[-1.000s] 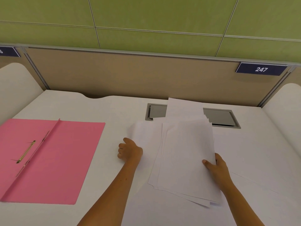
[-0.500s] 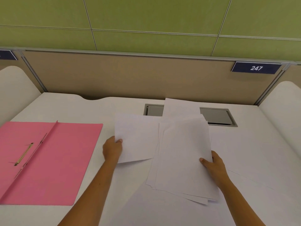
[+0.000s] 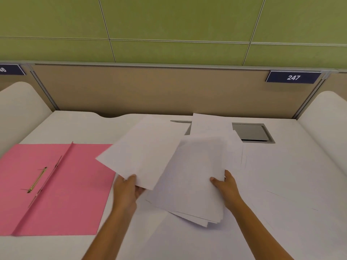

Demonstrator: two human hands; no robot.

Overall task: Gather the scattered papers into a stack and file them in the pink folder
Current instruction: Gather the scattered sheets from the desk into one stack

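Head view: left hand (image 3: 126, 188) pinching sheet (image 3: 142, 154); right hand (image 3: 226, 184) gripping stack (image 3: 193, 177).

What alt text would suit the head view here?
Left hand lifts a single white sheet toward a stack of papers gripped by the right hand; an open pink folder lies left on the white desk.

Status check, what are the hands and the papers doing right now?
Left hand pinching one loose sheet. Right hand gripping the paper stack. Pink folder open, empty. Nothing in the way.
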